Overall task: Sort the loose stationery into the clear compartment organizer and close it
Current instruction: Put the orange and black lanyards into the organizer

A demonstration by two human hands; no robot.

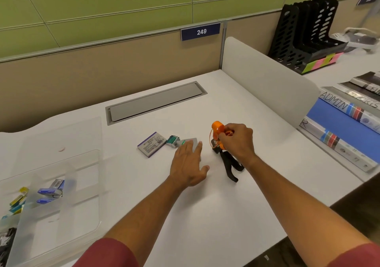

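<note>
The clear compartment organizer [86, 186] lies open at the left of the white desk, lid raised behind it, with several small staple boxes and clips in its left compartments. My right hand [236, 141] is shut on an orange and black lanyard bundle [218, 128], whose black straps [231, 167] trail on the desk. My left hand [190, 163] rests flat with fingers apart over a grey box [192, 141]. A small green box [172, 140] and a purple and grey box [151, 144] lie just left of it.
A grey cable flap [156, 102] is set into the desk behind the items. A white divider [267, 81] stands to the right, with binders [345, 122] beyond it and a black file rack [308, 34] at the far right. The desk's front edge runs lower right.
</note>
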